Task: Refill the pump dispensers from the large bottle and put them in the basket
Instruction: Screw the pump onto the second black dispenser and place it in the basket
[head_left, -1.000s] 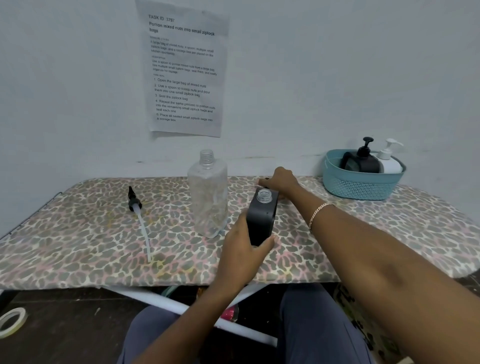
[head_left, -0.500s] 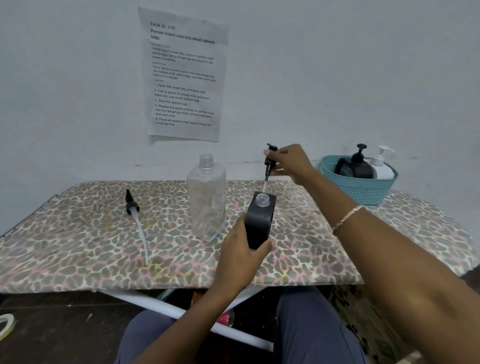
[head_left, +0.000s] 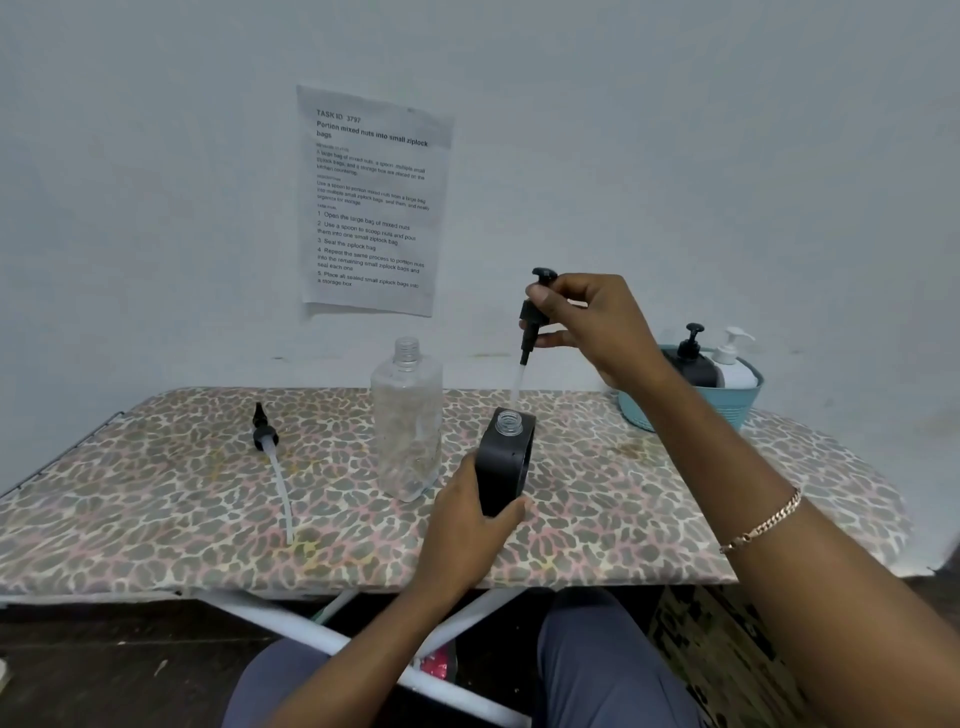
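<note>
Far out at nine o'clock from my left hand, a loose pump (head_left: 265, 435) lies flat on the table (head_left: 156, 499), its tube trailing toward me, clear of the work. At eleven o'clock, just beside that hand, the large bottle (head_left: 408, 426) stands upright and uncapped. It looks close to empty, though clear plastic makes that hard to judge. My left hand (head_left: 467, 525) is wrapped round the lower part of the black dispenser (head_left: 506, 465), holding it a little tilted with the open neck up, I judge to steady the hole for the tube. At one o'clock above it, my right hand (head_left: 597, 322) pinches the pump head (head_left: 535, 312) between thumb and fingers, so its tube hangs straight down with the tip just over the neck, not yet in. At two o'clock the basket (head_left: 743, 408) holds a dark dispenser (head_left: 696, 366) and a white dispenser (head_left: 735, 369), both upright with pumps on.
</note>
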